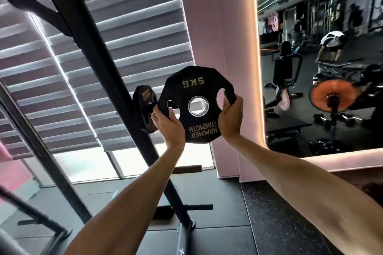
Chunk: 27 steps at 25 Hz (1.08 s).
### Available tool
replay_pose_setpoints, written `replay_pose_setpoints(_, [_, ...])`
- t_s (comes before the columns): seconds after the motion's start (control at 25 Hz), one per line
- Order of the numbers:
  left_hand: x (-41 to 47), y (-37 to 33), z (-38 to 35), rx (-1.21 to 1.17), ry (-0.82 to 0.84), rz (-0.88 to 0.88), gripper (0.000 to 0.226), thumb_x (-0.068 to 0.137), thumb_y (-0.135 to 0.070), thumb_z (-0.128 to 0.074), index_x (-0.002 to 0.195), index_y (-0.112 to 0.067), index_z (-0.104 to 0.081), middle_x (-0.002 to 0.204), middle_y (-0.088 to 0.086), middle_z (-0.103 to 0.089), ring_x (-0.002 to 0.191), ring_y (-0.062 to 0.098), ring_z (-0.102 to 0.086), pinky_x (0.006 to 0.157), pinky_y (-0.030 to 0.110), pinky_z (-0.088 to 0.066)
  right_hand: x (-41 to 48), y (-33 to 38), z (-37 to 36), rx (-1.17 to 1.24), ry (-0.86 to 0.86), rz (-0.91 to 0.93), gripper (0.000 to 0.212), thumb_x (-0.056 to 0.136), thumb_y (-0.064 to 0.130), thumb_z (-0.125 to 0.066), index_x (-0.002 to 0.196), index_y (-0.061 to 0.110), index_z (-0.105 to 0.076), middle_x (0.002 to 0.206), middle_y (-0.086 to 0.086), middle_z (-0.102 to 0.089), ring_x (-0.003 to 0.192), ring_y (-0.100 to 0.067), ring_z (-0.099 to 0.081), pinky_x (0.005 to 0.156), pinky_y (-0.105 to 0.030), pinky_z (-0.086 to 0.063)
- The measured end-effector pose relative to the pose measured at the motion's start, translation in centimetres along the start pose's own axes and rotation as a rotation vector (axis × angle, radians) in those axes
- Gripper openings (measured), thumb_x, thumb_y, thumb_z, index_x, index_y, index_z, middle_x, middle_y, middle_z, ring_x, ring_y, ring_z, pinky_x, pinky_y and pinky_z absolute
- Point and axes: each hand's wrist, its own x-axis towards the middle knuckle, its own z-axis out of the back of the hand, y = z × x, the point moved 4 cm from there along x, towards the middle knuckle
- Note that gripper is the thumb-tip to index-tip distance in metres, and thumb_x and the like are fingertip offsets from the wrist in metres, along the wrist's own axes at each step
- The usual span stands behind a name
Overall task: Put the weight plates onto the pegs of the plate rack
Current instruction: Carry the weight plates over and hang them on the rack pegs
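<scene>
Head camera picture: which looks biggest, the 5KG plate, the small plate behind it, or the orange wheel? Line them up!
1. The 5KG plate, clearly biggest.
2-3. The orange wheel and the small plate look about alike: the wheel is far off, and the plate is angled and partly hidden.

The weight plate point(186, 97) was upright at the middle, between the two hands: the left hand point(169, 124) gripped its lower left edge, the right hand point(230, 118) its right edge. Just left of it and behind, a smaller plate point(145, 107) sat on the rack upright point(99, 41), which slanted down to the floor point(269, 213). The blinds point(134, 27) lay behind the rack. A wall pillar point(217, 27) stood right of them, with a mirror point(321, 68) farther right.
</scene>
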Motion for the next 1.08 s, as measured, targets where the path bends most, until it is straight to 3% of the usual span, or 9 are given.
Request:
replay_pose_setpoints(0.2, [1.8, 1.4, -2.4, 0.035, -0.029, -0.028, 0.039, 0.101, -0.017, -0.049, 0.136, -0.003, -0.041, 0.112, 0.011, -0.048, 0.101, 0.02, -0.049, 0.086, 0.025, -0.039, 2.2, -3.0, -2.6, 0.012, 0.002, 0.006, 0.026, 0.105, 0.021, -0.041, 0.125, 0.005, -0.043, 0.111, -0.006, -0.055, 0.098, -0.017, -0.057, 0.067, -0.003, -0.042])
replay_pose_setpoints(0.28, [2.7, 2.0, -3.8, 0.064, -0.05, -0.022, 0.039, 0.101, -0.017, -0.049, 0.136, -0.004, -0.04, 0.108, 0.005, -0.044, 0.099, 0.017, -0.047, 0.085, 0.028, -0.04, 3.9, -4.5, -4.1, 0.047, 0.025, 0.011, 0.026, 0.104, 0.022, -0.042, 0.125, 0.006, -0.043, 0.113, -0.008, -0.056, 0.098, -0.018, -0.059, 0.072, -0.008, -0.047])
replay_pose_setpoints(0.32, [3.2, 2.4, -4.6, 0.075, -0.077, -0.021, 0.038, 0.101, -0.017, -0.048, 0.136, -0.003, -0.04, 0.108, 0.005, -0.043, 0.1, 0.019, -0.049, 0.086, 0.03, -0.042, 4.9, -5.3, -4.9, 0.054, 0.053, 0.018, 0.026, 0.104, 0.023, -0.042, 0.125, 0.007, -0.043, 0.113, -0.009, -0.057, 0.099, -0.019, -0.06, 0.076, -0.017, -0.052])
replay_pose_setpoints(0.4, [3.9, 3.3, -6.4, 0.114, -0.134, -0.016, 0.037, 0.101, -0.016, -0.048, 0.134, 0.0, -0.041, 0.111, 0.012, -0.047, 0.104, 0.029, -0.052, 0.09, 0.038, -0.046, 7.2, -6.8, -6.6, 0.058, 0.112, 0.029, 0.026, 0.104, 0.024, -0.042, 0.124, 0.008, -0.042, 0.112, -0.01, -0.058, 0.1, -0.022, -0.061, 0.079, -0.031, -0.057])
replay_pose_setpoints(0.48, [4.3, 4.4, -8.5, 0.151, -0.184, 0.016, 0.038, 0.101, -0.015, -0.047, 0.134, 0.002, -0.04, 0.114, 0.018, -0.049, 0.105, 0.034, -0.052, 0.09, 0.036, -0.044, 9.5, -8.4, -7.9, 0.077, 0.168, 0.054, 0.025, 0.104, 0.024, -0.043, 0.123, 0.008, -0.043, 0.112, -0.01, -0.057, 0.1, -0.024, -0.061, 0.079, -0.036, -0.056])
replay_pose_setpoints(0.64, [4.7, 5.9, -12.0, 0.236, -0.308, 0.107, 0.04, 0.1, -0.014, -0.048, 0.135, 0.004, -0.04, 0.117, 0.022, -0.049, 0.109, 0.037, -0.051, 0.095, 0.04, -0.043, 13.5, -11.5, -10.6, 0.079, 0.294, 0.064, 0.025, 0.103, 0.023, -0.044, 0.122, 0.007, -0.046, 0.109, -0.005, -0.055, 0.1, -0.024, -0.058, 0.079, -0.034, -0.05])
replay_pose_setpoints(0.92, [4.2, 10.0, -13.7, 0.398, -0.453, 0.217, 0.046, 0.101, -0.013, -0.048, 0.142, 0.001, -0.035, 0.123, 0.024, -0.049, 0.116, 0.038, -0.048, 0.097, 0.041, -0.042, 14.0, -16.5, -15.9, 0.123, 0.467, 0.129, 0.027, 0.102, 0.023, -0.045, 0.119, 0.002, -0.049, 0.108, -0.014, -0.057, 0.099, -0.031, -0.057, 0.08, -0.043, -0.05])
replay_pose_setpoints(1.08, [4.8, 13.4, -13.5, 0.383, -0.476, 0.301, 0.042, 0.1, -0.015, -0.049, 0.139, -0.004, -0.037, 0.122, 0.021, -0.05, 0.115, 0.036, -0.05, 0.1, 0.042, -0.044, 13.2, -17.9, -18.7, 0.169, 0.518, 0.173, 0.028, 0.103, 0.02, -0.043, 0.123, 0.002, -0.051, 0.111, -0.013, -0.058, 0.103, -0.026, -0.056, 0.082, -0.033, -0.046])
